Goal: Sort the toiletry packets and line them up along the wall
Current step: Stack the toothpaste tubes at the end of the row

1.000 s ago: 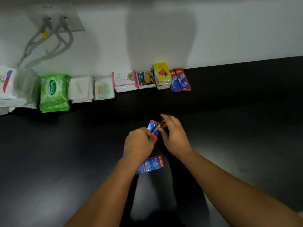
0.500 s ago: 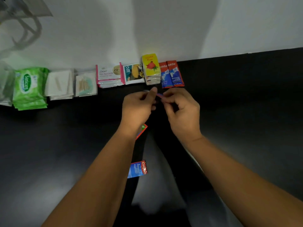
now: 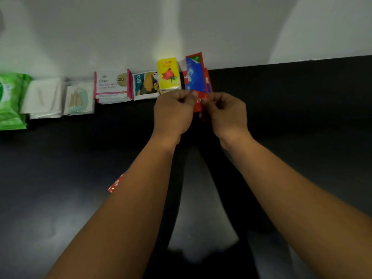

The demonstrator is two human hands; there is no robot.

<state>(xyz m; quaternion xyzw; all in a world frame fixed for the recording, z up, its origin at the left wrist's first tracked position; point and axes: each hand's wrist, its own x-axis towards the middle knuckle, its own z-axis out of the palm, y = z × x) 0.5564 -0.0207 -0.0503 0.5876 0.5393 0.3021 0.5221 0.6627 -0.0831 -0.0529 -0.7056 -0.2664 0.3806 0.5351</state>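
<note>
The red and blue sachet (image 3: 194,76) stands on end just above the centre of the frame, its top seen against the white wall (image 3: 120,37). Its lower red end is caught between both hands: the grip of the left hand (image 3: 174,113) pinches it from the left and the grip of the right hand (image 3: 227,114) from the right. The fingers are curled tight, so the sachet rises out of the grips. Its print is blurred, and knuckles cover its bottom edge. Behind it, more red sachets (image 3: 208,82) show only as slivers. Leftward along the wall run a yellow rose packet (image 3: 168,74) just beside the held one, a teal packet (image 3: 145,85), Dove packets (image 3: 110,85), a clear stack (image 3: 78,99) and a white stack (image 3: 43,97), both hard to read, and green wipes (image 3: 10,101) cut off by the left edge. On the black bench (image 3: 302,127), lower left of centre, a red sachet end (image 3: 115,183) peeks from under the left forearm.
</note>
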